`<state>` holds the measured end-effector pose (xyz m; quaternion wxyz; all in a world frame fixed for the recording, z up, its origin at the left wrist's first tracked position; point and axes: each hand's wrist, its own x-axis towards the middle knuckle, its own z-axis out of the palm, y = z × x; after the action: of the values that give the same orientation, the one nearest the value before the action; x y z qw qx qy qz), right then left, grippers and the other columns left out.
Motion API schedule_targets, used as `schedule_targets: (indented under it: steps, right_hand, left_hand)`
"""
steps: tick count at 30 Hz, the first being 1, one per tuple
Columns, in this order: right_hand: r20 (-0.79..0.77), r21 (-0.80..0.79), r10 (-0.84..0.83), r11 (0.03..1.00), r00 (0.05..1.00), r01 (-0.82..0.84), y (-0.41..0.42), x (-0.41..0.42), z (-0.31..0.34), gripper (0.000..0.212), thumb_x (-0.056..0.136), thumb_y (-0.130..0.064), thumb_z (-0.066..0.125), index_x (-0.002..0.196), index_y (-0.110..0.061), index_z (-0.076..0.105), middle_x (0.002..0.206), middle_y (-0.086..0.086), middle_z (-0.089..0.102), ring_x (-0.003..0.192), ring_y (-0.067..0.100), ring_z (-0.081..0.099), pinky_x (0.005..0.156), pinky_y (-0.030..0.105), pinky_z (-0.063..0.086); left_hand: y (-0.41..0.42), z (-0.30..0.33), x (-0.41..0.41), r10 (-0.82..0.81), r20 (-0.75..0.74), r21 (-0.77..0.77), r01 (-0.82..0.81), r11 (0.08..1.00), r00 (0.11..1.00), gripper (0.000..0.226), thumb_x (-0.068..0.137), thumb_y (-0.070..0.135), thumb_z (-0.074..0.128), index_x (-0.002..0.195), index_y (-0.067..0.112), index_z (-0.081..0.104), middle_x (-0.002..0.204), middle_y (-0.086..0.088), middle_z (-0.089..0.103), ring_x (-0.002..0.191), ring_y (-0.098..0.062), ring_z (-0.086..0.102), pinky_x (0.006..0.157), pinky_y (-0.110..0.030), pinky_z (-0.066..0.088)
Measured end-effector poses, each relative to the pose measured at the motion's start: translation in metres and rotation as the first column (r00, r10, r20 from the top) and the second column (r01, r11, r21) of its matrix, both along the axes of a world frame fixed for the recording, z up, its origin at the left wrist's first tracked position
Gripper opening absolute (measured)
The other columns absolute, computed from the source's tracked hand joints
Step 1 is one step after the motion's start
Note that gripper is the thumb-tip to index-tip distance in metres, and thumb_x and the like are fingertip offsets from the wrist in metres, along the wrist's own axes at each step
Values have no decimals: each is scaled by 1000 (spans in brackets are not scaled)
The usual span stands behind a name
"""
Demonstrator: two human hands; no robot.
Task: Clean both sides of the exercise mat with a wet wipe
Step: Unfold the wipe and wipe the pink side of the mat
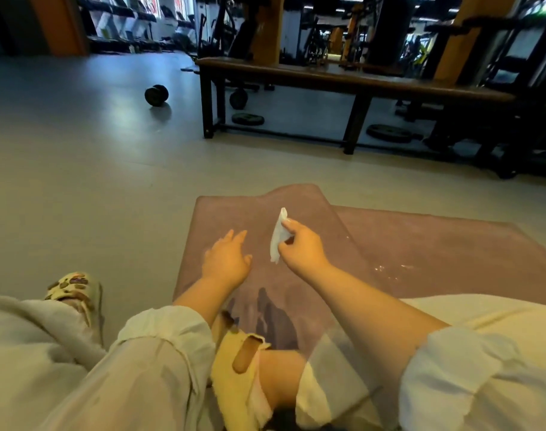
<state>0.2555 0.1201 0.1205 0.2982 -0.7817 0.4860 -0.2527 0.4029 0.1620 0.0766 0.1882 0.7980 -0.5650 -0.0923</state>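
Right hand [299,244] pinches the wet wipe [279,236], lifted clear above the folded-over mat [421,244] on the floor; left hand [226,259], fingers spread and empty, hovers low, probably to steady the flap.

We saw pale grey floor [79,144], a dumbbell [156,95] at eleven o'clock, a dark bench [343,79] at one.
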Motion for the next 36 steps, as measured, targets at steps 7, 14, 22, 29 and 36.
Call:
schedule_targets:
  steps: [7, 14, 22, 29, 36]
  right_hand:
    - [118, -91, 41, 995, 992, -30, 9, 24, 31, 52, 91, -2, 49, 142, -8, 41, 147, 7, 41, 135, 21, 38, 103, 18, 28]
    - [-99, 61, -94, 993, 991, 100, 6, -50, -41, 65, 93, -2, 44, 151, -12, 16, 157, 2, 20, 139, 25, 31, 108, 32, 32]
    - [-544, 217, -172, 916, 821, 336, -20, -169, -117, 114, 83, -9, 66, 144, -21, -30, 158, -5, -14, 113, 28, 53, 90, 35, 50]
    - [-887, 196, 51, 941, 460, 275, -24, -202, -147, 93, 90, -18, 57, 150, -22, -13, 157, -4, -17, 136, 39, 18, 108, 59, 24]
    - [-940, 116, 72, 986, 334, 116, -29, -214, -150, 64, 97, -2, 30, 151, -12, -4, 159, 7, -12, 130, 43, 28, 97, 53, 39]
  left_hand:
    - [4, 10, 6, 88, -107, -163, -104, 981, 990, 53, 96, 19, 47, 147, 17, 31, 153, -10, 27, 138, -31, 28, 112, -41, 27]
    - [7, -32, -34, -135, -72, 85, 141, 986, 988, 63, 95, 32, 51, 150, 23, 21, 157, -7, 17, 141, -30, 22, 113, -39, 26]
    - [-6, -99, -111, -446, -104, 332, 454, 827, 889, 81, 88, 50, 56, 152, 25, 12, 159, -5, 3, 145, -27, 9, 116, -40, 20]
    - [3, -135, -140, -600, -29, 551, 514, 658, 800, 75, 95, 39, 46, 152, 25, -1, 156, -14, -17, 143, -40, -9, 112, -50, 27]
    - [13, -126, -169, -672, 40, 609, 515, 603, 740, 95, 88, 2, 56, 149, 15, -16, 152, -26, -22, 140, -47, -14, 115, -53, 14]
